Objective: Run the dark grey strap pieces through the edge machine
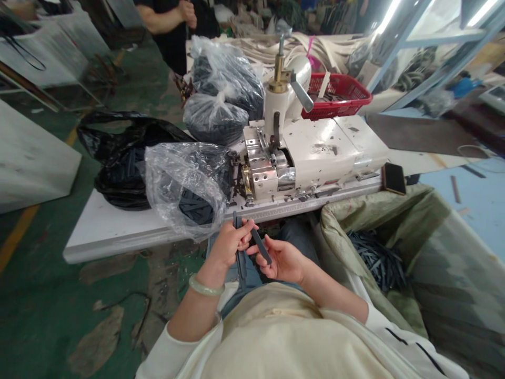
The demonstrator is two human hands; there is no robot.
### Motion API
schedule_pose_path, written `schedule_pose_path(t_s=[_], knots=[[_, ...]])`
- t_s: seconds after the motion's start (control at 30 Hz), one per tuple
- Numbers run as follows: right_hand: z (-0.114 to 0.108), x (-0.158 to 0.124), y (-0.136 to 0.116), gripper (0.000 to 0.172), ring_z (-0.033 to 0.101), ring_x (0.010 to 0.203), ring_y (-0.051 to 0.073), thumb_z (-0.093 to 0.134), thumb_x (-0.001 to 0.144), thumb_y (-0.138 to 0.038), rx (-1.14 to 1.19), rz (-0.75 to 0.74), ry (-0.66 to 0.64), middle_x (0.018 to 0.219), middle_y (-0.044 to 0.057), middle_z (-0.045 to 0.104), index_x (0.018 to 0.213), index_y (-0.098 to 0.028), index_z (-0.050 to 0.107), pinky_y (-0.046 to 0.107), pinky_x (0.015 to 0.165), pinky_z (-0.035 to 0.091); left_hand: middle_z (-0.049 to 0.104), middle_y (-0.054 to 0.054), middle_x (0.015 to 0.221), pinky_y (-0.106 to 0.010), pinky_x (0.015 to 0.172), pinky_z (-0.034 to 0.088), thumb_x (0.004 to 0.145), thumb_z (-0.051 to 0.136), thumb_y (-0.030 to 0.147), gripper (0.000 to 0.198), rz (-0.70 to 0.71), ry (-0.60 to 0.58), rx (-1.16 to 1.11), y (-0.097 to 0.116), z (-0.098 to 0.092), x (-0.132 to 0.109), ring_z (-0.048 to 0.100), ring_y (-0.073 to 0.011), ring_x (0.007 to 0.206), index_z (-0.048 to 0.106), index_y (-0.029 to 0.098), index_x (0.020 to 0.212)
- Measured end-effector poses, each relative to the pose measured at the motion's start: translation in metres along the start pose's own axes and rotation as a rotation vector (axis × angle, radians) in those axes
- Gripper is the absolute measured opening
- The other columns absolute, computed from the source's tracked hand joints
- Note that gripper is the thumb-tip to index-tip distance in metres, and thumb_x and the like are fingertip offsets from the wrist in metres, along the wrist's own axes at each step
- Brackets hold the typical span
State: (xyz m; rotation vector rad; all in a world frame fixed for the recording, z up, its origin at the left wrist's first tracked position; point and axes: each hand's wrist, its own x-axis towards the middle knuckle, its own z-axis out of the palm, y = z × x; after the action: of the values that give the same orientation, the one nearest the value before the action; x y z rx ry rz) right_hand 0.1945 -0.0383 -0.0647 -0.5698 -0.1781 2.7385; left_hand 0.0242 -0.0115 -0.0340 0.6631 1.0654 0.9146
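My left hand (pixel 232 243) is closed around a small bundle of dark strips (pixel 241 265), held upright over my lap. Just right of it, my right hand (pixel 281 259) pinches a single dark strip (pixel 262 246), whose upper end reaches the fingers of my left hand. Beyond both hands, at the table's front edge, stands a white machine (pixel 265 179) with metal rollers and scraps around it. To its left, an open clear plastic bag (pixel 185 184) holds more dark pieces.
A black bag (pixel 130 173) and tied clear bags (pixel 216 113) lie on the table (pixel 94 231). Behind the machine is a red basket (pixel 339 95). A phone (pixel 393 178) rests at the right edge, above a sack (pixel 343 221) of strips. A person (pixel 168 26) stands across the table.
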Motion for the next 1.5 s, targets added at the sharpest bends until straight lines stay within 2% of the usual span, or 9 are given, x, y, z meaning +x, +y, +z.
schedule_pose_path(t_s=[0.13,0.4,0.53,0.93,1.03,1.17,1.27,1.33,1.5], knots=[[0.007,0.007,-0.010,0.023,0.030,0.032,0.001,0.064,0.085,-0.033,-0.148,-0.171,-0.012,0.047,-0.009,0.042,0.080,-0.012,0.060,0.012,0.033,0.020,0.037,0.009,0.039,-0.013,0.034,0.016,0.071,0.075,0.046,0.036,0.042,-0.031,-0.031,0.002,-0.003,0.000,0.023,-0.0005,0.032,0.066,0.011,0.077],[0.038,0.020,-0.099,0.032,0.031,0.030,0.004,0.058,0.083,-0.044,-0.704,-0.932,0.541,0.036,-0.007,0.045,0.067,-0.016,0.057,0.018,0.033,0.016,0.035,0.010,0.042,-0.011,0.034,0.016,0.074,0.073,0.046,0.038,0.068,0.054,-0.177,0.010,-0.012,-0.001,0.018,-0.0010,0.037,0.067,0.010,0.085],[0.043,0.027,-0.128,0.029,0.026,0.027,0.004,0.060,0.077,-0.041,-0.598,-0.964,0.582,0.031,-0.007,0.042,0.061,-0.017,0.054,0.019,0.031,0.012,0.035,0.010,0.042,-0.011,0.033,0.016,0.075,0.073,0.044,0.036,0.072,0.067,-0.203,0.010,-0.015,-0.001,0.018,-0.0009,0.037,0.068,0.010,0.085],[0.040,0.027,-0.131,0.024,0.023,0.024,0.004,0.061,0.076,-0.032,-0.354,-1.077,0.594,0.031,-0.008,0.041,0.060,-0.016,0.054,0.018,0.029,0.012,0.035,0.009,0.042,-0.010,0.032,0.017,0.075,0.074,0.042,0.035,0.074,0.069,-0.242,0.009,-0.020,0.002,0.019,-0.0012,0.037,0.067,0.009,0.086],[0.031,0.001,-0.135,0.020,0.027,0.028,0.004,0.062,0.078,-0.031,-0.244,-1.377,0.628,0.036,-0.008,0.043,0.065,-0.017,0.055,0.016,0.030,0.019,0.035,0.009,0.042,-0.010,0.032,0.017,0.075,0.073,0.043,0.037,0.068,0.051,-0.251,0.010,-0.017,0.002,0.019,-0.0012,0.037,0.068,0.008,0.087],[-0.014,-0.088,-0.127,0.024,0.059,0.055,0.011,0.049,0.088,-0.041,0.148,-1.887,0.633,0.072,0.002,0.062,0.082,-0.020,0.059,0.021,0.044,0.048,0.035,0.009,0.043,-0.009,0.033,0.017,0.074,0.070,0.053,0.048,0.063,0.020,-0.286,0.012,-0.014,0.001,0.017,-0.0006,0.038,0.068,0.007,0.087],[-0.056,-0.141,-0.108,0.049,0.066,0.089,0.018,0.035,0.087,-0.058,0.429,-1.754,0.680,0.102,0.014,0.062,0.094,-0.017,0.061,0.032,0.063,0.058,0.034,0.009,0.044,-0.009,0.032,0.016,0.073,0.064,0.063,0.059,0.024,-0.027,-0.364,0.010,-0.009,0.005,0.016,-0.0004,0.038,0.068,0.006,0.086],[-0.067,-0.144,-0.090,0.057,0.064,0.099,0.021,0.035,0.084,-0.063,0.394,-1.628,0.694,0.107,0.017,0.061,0.100,-0.015,0.061,0.036,0.071,0.059,0.034,0.009,0.046,-0.009,0.033,0.017,0.073,0.062,0.065,0.061,-0.003,-0.062,-0.428,0.007,-0.002,0.010,0.017,-0.0003,0.038,0.067,0.006,0.086],[-0.030,-0.058,-0.032,0.033,0.062,0.061,0.015,0.059,0.081,-0.052,-0.194,-1.076,0.734,0.072,0.005,0.065,0.083,-0.019,0.061,0.025,0.051,0.052,0.036,0.008,0.051,-0.009,0.035,0.022,0.073,0.064,0.063,0.059,0.033,-0.047,-0.487,-0.004,0.024,0.020,0.023,-0.0002,0.040,0.067,0.006,0.086]])
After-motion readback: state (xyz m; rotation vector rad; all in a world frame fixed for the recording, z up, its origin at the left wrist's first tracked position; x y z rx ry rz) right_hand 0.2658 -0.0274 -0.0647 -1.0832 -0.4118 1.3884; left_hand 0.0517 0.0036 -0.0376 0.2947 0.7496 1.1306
